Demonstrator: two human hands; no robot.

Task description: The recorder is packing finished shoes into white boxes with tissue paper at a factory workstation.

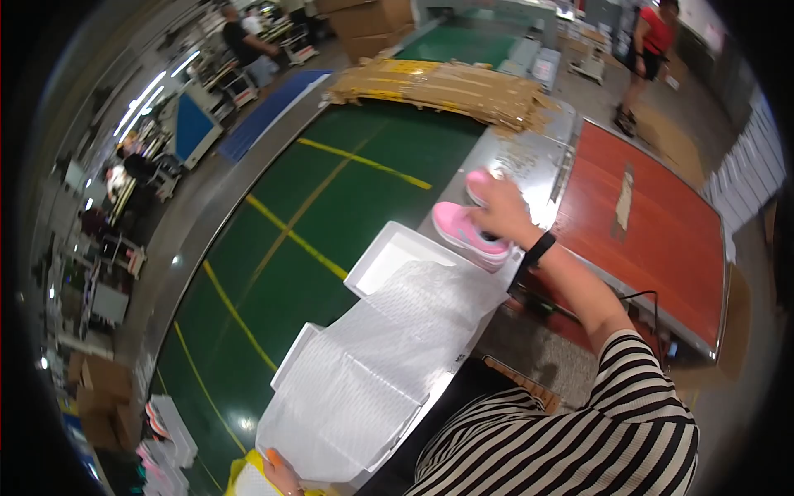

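right hand (502, 208) closed around a pink shoe (470, 235) beside the paper-lined white box (389, 264), nothing packed yet, left hand (281, 473) barely showing, fingers unreadable.

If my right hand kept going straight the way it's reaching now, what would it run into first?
The right hand already rests on the near pink shoe. Straight on, it would probably meet the second pink shoe just beyond it on the metal table, then the cardboard pile, though depth is hard to judge.
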